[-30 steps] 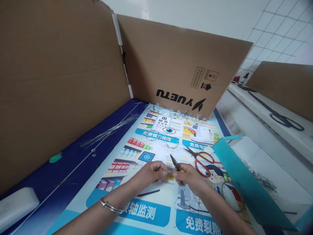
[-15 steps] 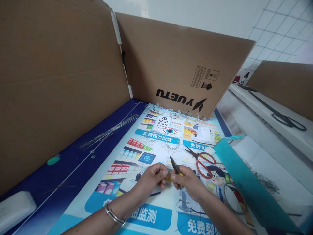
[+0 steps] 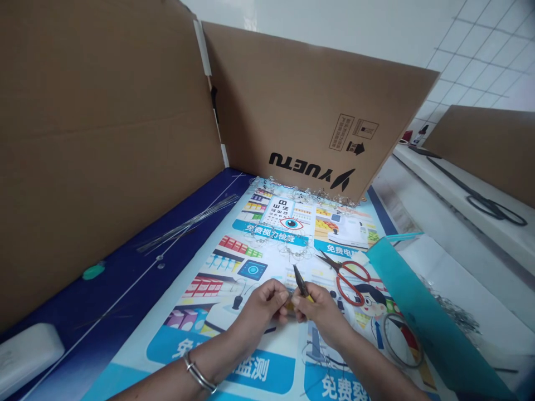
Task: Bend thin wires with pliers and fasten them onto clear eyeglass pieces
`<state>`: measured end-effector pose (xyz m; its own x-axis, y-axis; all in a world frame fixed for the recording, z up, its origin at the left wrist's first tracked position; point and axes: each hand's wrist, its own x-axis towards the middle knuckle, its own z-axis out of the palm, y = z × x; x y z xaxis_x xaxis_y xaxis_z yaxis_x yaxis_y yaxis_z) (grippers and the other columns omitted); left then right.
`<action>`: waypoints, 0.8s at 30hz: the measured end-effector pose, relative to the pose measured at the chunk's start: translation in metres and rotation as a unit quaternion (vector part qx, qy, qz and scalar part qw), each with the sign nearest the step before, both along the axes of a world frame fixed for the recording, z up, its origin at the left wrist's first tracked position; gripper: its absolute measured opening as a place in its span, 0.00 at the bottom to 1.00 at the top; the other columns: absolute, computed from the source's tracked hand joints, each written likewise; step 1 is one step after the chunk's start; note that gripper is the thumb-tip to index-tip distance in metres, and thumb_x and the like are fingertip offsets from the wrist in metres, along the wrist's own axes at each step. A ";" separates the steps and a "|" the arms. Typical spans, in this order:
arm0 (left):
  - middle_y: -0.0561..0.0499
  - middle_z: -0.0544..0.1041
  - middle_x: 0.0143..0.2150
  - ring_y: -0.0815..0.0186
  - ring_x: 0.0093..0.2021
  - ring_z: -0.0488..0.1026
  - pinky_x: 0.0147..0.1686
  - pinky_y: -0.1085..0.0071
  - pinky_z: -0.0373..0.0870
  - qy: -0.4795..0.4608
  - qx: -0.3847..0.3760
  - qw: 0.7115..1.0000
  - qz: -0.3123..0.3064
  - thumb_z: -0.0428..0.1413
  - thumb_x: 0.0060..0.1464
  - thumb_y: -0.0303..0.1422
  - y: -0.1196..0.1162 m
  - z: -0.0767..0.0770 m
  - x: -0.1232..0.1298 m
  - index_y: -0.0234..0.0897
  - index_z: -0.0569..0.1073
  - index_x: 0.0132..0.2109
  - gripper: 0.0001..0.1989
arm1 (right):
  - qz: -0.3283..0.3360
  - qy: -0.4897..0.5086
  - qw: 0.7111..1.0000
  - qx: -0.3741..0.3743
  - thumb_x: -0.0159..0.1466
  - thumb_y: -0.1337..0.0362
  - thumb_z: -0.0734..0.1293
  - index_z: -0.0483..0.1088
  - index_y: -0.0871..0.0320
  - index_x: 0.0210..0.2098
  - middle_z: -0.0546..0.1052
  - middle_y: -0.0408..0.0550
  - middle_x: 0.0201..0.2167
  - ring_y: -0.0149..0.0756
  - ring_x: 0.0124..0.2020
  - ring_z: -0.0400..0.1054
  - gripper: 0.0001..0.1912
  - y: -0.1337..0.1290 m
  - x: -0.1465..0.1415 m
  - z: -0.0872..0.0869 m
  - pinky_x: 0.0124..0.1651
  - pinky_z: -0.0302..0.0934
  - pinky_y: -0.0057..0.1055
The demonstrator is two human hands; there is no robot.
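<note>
Over the printed bench (image 3: 267, 273), the left hand (image 3: 271, 301) pinches a thin wire piece (image 3: 290, 294), finger and thumb closed; it runs from that grip to the fingertips of the right hand (image 3: 314, 305), which also closes around pliers (image 3: 300, 281), tips pointing away. Red-handled scissors (image 3: 349, 275) lie just beyond.

Pliers (image 3: 302, 284): dark pointed nose, yellow handle, tilted above printed sheet (image 3: 273, 264); thin wire (image 3: 290, 293) mostly hidden.

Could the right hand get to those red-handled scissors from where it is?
Probably yes: the scissors lie just beyond the right hand, with nothing visible standing between. It holds pliers, though, so it might need to free its fingers first.
</note>
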<state>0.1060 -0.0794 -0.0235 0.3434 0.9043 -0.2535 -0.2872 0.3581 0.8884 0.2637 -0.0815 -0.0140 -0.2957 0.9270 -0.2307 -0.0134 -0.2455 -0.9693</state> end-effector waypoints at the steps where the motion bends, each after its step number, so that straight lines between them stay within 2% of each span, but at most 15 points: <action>1: 0.56 0.68 0.21 0.74 0.20 0.65 0.23 0.77 0.60 0.000 -0.003 1.000 0.001 0.54 0.53 0.38 -0.001 0.000 0.000 0.35 0.64 0.30 0.11 | 0.000 0.001 1.000 0.000 0.56 0.55 0.66 0.63 0.59 0.30 0.66 0.38 0.18 0.26 0.20 0.59 0.13 0.000 0.000 0.000 0.26 0.55 0.26; 8: 0.56 0.68 0.20 0.74 0.20 0.65 0.23 0.77 0.60 -0.013 -0.008 1.000 0.002 0.53 0.53 0.38 -0.002 0.003 0.001 0.35 0.64 0.30 0.11 | 0.004 0.014 1.000 -0.005 0.55 0.55 0.66 0.64 0.60 0.29 0.68 0.40 0.19 0.26 0.20 0.60 0.13 0.002 -0.001 -0.002 0.25 0.54 0.25; 16: 0.54 0.68 0.21 0.73 0.20 0.64 0.23 0.76 0.61 -0.038 -0.014 0.997 -0.058 0.54 0.53 0.38 0.005 0.000 -0.006 0.34 0.66 0.30 0.11 | 0.000 0.022 1.000 -0.022 0.55 0.56 0.66 0.65 0.60 0.29 0.69 0.40 0.19 0.27 0.19 0.61 0.13 0.003 0.002 -0.001 0.24 0.51 0.25; 24: 0.54 0.70 0.25 0.72 0.25 0.66 0.30 0.74 0.62 -0.058 0.014 0.998 -0.028 0.55 0.52 0.37 0.008 0.003 -0.007 0.35 0.66 0.32 0.10 | -0.001 0.059 0.997 -0.047 0.55 0.55 0.66 0.64 0.60 0.31 0.69 0.41 0.21 0.27 0.19 0.62 0.13 0.005 0.005 0.001 0.25 0.51 0.26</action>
<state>0.0990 -0.0718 -0.0207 0.4194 0.8888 -0.1850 -0.3680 0.3527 0.8603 0.2687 -0.0769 -0.0132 -0.3232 0.9037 -0.2809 -0.1261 -0.3352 -0.9337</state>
